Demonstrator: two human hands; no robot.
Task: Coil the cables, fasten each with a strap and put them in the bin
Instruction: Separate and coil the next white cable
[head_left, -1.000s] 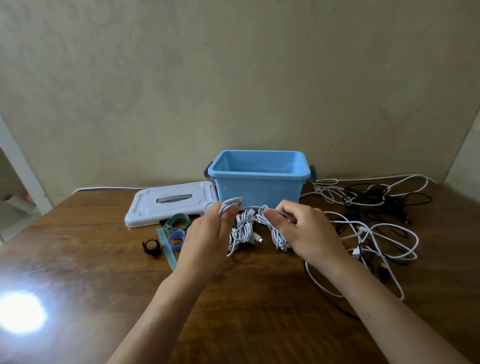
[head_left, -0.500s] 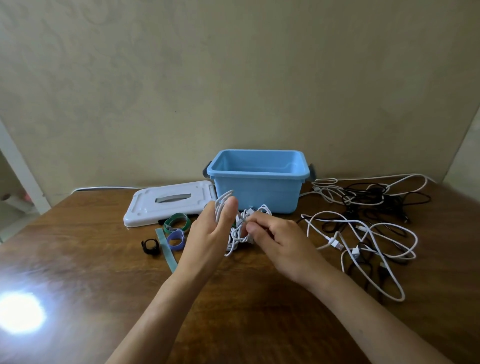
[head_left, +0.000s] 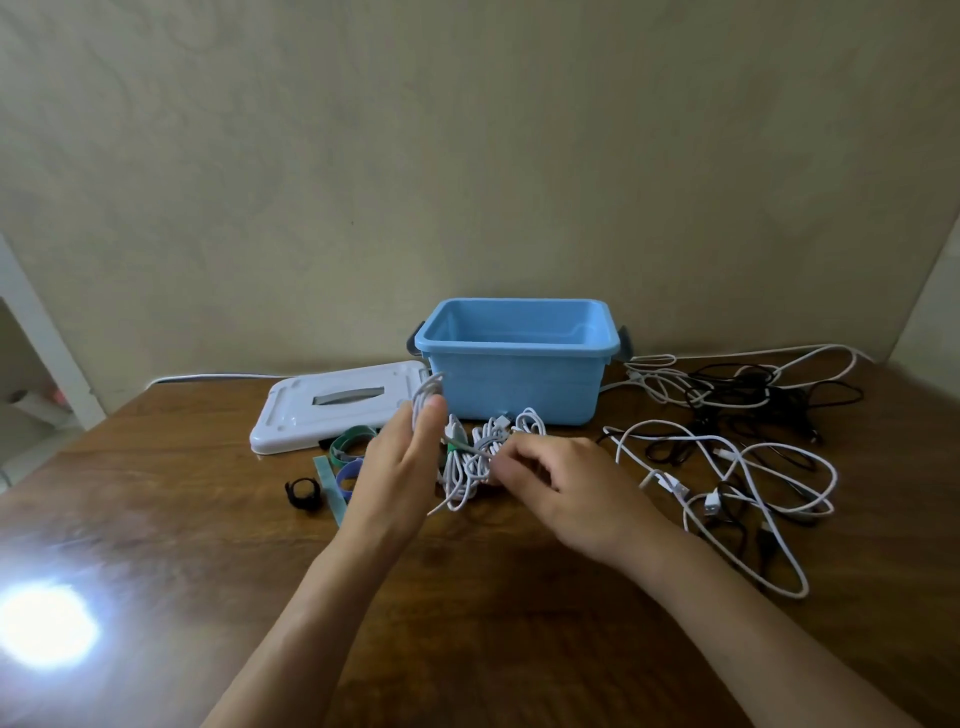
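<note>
My left hand (head_left: 402, 470): raised just in front of the open blue plastic bin (head_left: 517, 358), fingers near straight and upright, loops of thin white cable (head_left: 470, 457) draped over the fingertips. Half a second ago it stood much the same; a second ago it pinched the loops shut.

My right hand (head_left: 563, 491): in front of the bin, fingers curled round a strand of the same white cable, pinching it close beside the hanging coil. It has drawn in leftward from where it held the strand out a second ago.

White cable: a bunched coil hanging between both hands, just in front of the bin's front wall, its tail touching the brown wooden table (head_left: 156, 519).

Loose white and black cables (head_left: 727, 457): heaped right of the bin, unchanged.

White plastic lid (head_left: 337, 405): flat, left of the bin.

Green and blue fabric straps (head_left: 345, 457): in front of the lid, left of the bin. Small black strap ring (head_left: 301, 493): further left.
</note>
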